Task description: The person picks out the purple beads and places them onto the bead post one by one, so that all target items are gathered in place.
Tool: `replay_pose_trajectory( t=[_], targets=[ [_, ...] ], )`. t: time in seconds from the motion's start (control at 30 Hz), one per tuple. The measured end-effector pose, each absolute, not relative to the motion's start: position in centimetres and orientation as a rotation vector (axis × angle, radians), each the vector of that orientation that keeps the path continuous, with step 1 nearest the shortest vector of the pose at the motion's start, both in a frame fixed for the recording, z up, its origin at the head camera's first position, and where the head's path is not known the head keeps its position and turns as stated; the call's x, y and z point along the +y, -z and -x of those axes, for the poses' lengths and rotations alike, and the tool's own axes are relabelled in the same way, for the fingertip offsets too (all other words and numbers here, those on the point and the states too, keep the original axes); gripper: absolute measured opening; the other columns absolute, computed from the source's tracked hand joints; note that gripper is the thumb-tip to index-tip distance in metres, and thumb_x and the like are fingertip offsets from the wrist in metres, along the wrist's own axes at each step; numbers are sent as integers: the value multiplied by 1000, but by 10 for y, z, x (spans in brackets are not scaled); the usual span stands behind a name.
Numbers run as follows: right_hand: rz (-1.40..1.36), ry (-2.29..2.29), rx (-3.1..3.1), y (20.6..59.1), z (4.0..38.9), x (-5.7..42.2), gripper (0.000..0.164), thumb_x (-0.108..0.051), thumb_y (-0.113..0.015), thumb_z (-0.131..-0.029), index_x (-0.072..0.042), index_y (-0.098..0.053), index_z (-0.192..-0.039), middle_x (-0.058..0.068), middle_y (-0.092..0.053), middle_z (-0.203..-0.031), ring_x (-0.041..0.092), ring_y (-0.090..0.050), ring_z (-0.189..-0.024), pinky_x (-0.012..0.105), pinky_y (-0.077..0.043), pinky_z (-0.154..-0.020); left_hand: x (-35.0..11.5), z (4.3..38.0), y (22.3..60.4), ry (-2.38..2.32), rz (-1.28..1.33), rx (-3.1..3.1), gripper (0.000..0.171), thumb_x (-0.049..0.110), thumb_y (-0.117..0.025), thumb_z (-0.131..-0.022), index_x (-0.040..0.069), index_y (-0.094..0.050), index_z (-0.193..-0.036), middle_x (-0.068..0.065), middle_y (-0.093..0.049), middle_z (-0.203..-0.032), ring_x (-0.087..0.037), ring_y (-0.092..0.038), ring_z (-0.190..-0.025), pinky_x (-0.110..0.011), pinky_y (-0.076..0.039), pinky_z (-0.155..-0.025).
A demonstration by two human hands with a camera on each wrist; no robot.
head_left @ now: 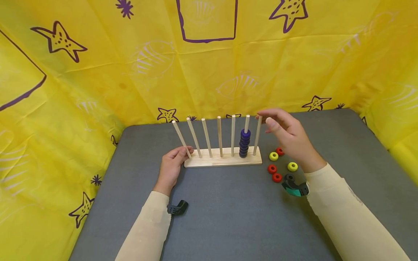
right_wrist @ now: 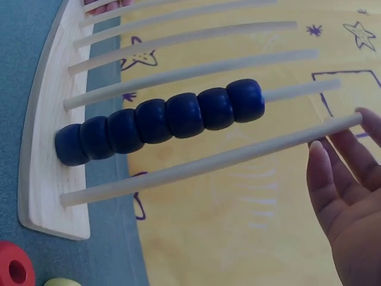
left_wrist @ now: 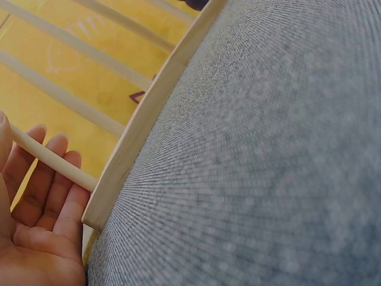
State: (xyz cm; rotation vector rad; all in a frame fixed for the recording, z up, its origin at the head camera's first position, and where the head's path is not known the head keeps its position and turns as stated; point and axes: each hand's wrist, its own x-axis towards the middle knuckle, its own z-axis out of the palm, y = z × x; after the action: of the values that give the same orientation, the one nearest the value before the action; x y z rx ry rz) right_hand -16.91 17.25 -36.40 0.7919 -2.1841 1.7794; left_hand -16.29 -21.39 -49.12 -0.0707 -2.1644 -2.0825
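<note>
A wooden peg stand with a row of upright pegs rests on the table. My left hand is at its left end, thumb and fingers around the lower part of the leftmost peg. Several dark blue beads are stacked on the second peg from the right. My right hand is raised at the top of the rightmost peg, which carries no bead. Its fingertips are right by the peg's tip, with the thumb a little apart in the head view.
Loose beads lie on the grey table right of the stand, below my right hand: red beads, yellow beads and a dark one beside the wrist strap. A yellow patterned cloth hangs behind the stand.
</note>
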Motion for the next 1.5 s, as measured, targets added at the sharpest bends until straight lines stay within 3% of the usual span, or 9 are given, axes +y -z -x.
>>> replay_pose_trajectory(
  t=[0.2,0.43,0.87,1.23,1.5],
  targets=[
    [-847,-1986,-2016,371,169,180,42,-20,-41,-120,9,-62,-142,29,-66,-130,35,-62,-119,32,-56,-90,-214,162,491,2091,73,-2157,34,21,-65,-113,-9,-76,-125,-22,-75,-123,-26,-72,-118,-37,-57,-103],
    [-889,-2158,-1918,381,169,191,51,-35,-43,-120,8,-63,-140,22,-67,-132,33,-64,-120,33,-55,-89,-214,164,493,2095,69,-2151,34,20,-65,-113,-10,-75,-125,-22,-76,-121,-27,-72,-117,-37,-57,-103],
    [-809,-2036,-2141,405,146,211,49,-23,-33,-121,13,-60,-139,25,-68,-129,30,-66,-115,31,-54,-91,-214,164,493,2093,90,-2138,34,19,-65,-113,-11,-75,-125,-21,-76,-119,-31,-72,-117,-38,-58,-103],
    [-784,-2098,-2144,430,134,237,50,-20,-30,-121,20,-56,-136,28,-67,-129,27,-65,-111,31,-54,-86,-214,164,492,2094,92,-2144,34,20,-65,-113,-10,-75,-125,-23,-75,-121,-27,-72,-116,-38,-58,-103],
    [-712,-2064,-2180,449,126,251,50,-18,-29,-121,21,-56,-134,19,-70,-130,24,-66,-112,29,-55,-86,-215,164,493,2099,80,-2143,35,21,-66,-112,-10,-75,-124,-22,-76,-120,-28,-71,-117,-37,-57,-103]
  ],
)
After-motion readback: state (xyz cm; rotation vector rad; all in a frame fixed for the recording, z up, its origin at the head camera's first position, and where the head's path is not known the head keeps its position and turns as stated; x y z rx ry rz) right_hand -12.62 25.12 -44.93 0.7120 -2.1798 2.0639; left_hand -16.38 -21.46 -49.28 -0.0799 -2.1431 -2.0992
